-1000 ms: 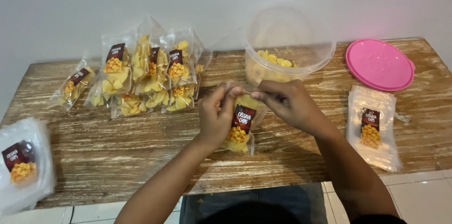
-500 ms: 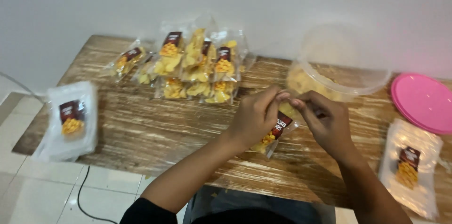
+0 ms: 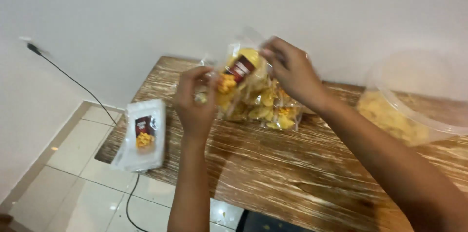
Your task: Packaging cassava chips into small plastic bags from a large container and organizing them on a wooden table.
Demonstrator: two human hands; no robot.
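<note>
Both hands hold one clear packet of yellow chips (image 3: 240, 78) up above the far-left part of the wooden table (image 3: 273, 163), at about eleven o'clock from the frame's middle. The left hand (image 3: 196, 102) is closed around the packet's lower left edge, at its eight o'clock; the right hand (image 3: 291, 72) pinches the top right corner, at its two o'clock, fingers curled shut. Behind and below the packet lies a pile of filled packets (image 3: 273, 110). A stack of empty pouches (image 3: 141, 134) sits at nine o'clock, and a clear tub of chips (image 3: 409, 110) at three o'clock.
</note>
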